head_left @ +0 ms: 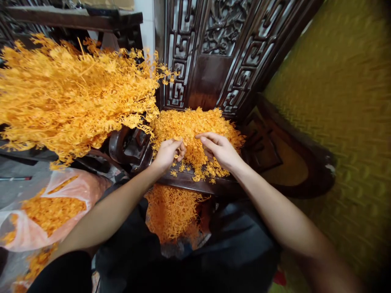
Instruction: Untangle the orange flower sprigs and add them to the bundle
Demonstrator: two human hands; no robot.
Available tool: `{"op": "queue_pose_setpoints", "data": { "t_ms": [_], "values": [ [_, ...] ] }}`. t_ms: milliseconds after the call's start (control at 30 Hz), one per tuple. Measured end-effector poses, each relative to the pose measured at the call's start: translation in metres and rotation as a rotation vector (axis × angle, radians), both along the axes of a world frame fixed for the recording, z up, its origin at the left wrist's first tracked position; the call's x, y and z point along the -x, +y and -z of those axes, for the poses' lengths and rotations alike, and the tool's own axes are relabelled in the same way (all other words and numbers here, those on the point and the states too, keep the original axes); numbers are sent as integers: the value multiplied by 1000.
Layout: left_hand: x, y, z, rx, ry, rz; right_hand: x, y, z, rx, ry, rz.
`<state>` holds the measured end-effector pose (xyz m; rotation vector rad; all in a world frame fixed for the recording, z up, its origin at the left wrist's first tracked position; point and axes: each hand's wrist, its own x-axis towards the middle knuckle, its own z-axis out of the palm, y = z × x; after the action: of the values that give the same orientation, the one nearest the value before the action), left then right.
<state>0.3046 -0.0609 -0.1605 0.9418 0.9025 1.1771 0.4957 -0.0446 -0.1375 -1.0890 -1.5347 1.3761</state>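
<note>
A heap of small orange plastic-looking flower pieces [195, 122] lies on a dark wooden seat [195, 185]. At the heap's near left side, my left hand [167, 155] is closed, with a small orange flower piece [176, 155] showing between its curled fingers. My right hand [220, 151] hovers over the heap's right part. Its thumb and index fingertip come close together in a pinch, and the other fingers curl beneath. Whether anything sits in that pinch is too small to make out. Several loose pieces are scattered along the seat's front edge.
A big bundle of branching orange sprigs [76, 93] rises at the left. Below it, a plastic bag [94, 189] holds more orange pieces. Orange stems [174, 211] fill a space between my knees. A carved wooden backrest [210, 77] stands behind; a yellow-green textured surface [345, 122] is at right.
</note>
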Motion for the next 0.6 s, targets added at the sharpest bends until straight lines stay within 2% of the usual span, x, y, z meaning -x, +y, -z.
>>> {"op": "queue_pose_setpoints", "data": {
  "t_ms": [100,200,300,400,500,600],
  "values": [
    [-13,-2,13,-47,-3,0,14,-1,7,-213,-259,44],
    [-20,-9,11,-75,-65,34,17,8,14,-363,-273,207],
    [-15,-18,0,-44,-147,52,0,28,17,-278,-80,387],
    [-8,-20,-6,-18,-117,57,-25,45,18,-142,56,460],
    [-7,-17,-7,-31,-65,36,-37,47,17,-55,81,396],
    [-12,-12,-8,-13,-83,8,-34,34,11,57,101,283]
  ]
}}
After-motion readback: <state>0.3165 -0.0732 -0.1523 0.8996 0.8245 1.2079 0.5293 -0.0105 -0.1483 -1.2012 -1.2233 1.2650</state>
